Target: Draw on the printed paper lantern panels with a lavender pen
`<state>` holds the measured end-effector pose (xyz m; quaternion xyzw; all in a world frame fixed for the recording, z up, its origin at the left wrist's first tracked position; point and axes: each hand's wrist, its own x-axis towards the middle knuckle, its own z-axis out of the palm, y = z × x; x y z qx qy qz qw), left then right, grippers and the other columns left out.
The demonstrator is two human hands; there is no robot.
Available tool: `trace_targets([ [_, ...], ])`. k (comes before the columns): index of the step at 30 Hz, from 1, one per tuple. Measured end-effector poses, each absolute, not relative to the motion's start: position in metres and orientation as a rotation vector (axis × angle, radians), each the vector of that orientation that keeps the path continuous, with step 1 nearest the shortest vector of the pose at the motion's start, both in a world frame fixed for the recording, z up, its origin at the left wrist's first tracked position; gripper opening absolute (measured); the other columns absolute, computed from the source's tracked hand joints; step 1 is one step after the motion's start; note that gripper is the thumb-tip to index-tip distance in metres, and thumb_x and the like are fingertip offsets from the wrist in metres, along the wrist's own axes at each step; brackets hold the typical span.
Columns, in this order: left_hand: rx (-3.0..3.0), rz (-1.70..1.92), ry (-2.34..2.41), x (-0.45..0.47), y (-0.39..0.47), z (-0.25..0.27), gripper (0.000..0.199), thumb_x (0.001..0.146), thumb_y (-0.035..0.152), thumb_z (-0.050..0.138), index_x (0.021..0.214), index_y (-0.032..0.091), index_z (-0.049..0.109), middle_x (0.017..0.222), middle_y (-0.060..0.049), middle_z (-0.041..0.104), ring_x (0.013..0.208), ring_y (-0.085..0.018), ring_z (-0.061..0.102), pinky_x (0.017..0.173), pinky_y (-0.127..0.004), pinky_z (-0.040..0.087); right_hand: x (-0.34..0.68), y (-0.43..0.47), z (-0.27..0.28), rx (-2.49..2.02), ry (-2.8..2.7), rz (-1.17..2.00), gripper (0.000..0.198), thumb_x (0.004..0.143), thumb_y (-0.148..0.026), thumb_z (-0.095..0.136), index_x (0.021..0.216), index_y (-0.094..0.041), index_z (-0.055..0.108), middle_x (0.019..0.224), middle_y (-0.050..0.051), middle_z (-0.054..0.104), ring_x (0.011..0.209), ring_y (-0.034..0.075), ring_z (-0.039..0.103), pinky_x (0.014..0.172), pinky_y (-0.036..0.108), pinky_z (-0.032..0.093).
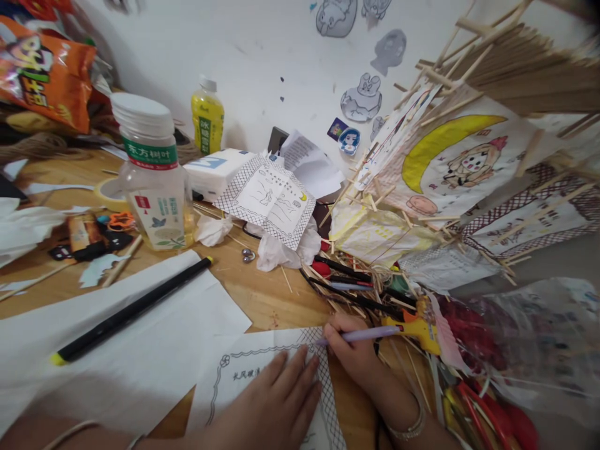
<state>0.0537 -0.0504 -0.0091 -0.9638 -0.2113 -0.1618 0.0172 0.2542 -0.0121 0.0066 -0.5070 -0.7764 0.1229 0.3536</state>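
A sheet with a drawn border (250, 347) lies on the table in front of me, with handwritten characters and a crosshatched strip along its right side. My left hand (272, 400) rests flat on this sheet, fingers stretched out, covering much of the writing. In my right hand (354, 356) is a light purple pen (368, 334), pinched in the fingers. Its tip points at the crosshatched strip near the sheet's upper right corner; whether it touches the paper I cannot tell. Left of the sheet, a black marker with yellow ends (135, 309) lies across blank white paper (187, 350).
A clear plastic bottle (162, 209) and a yellow drink bottle (207, 119) stand behind. A patterned drawn sheet (274, 197) leans by a tissue pack (215, 172). Stick-framed paper lanterns (450, 162) crowd the right, above red-handled scissors (482, 406). An orange snack bag (44, 75) sits far left.
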Motion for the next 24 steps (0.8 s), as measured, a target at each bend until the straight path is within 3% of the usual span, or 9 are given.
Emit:
trace_targets([
  [24,-2.911,-0.590,-0.654,0.0515,-0.0508,-0.0055,0.044,0.095,0.043,0.041,0.122,0.018,0.063,0.131,-0.005,0.061,0.123,-0.025,0.049,0.100,-0.040,0.028,0.2534,-0.0062,0.0029,-1.560,-1.726,0.347,0.032,0.080,-0.026,0.041,0.049,-0.024,0.035,0.045,-0.005,0.040,0.046,0.014,0.044,0.048,0.026,0.034],
])
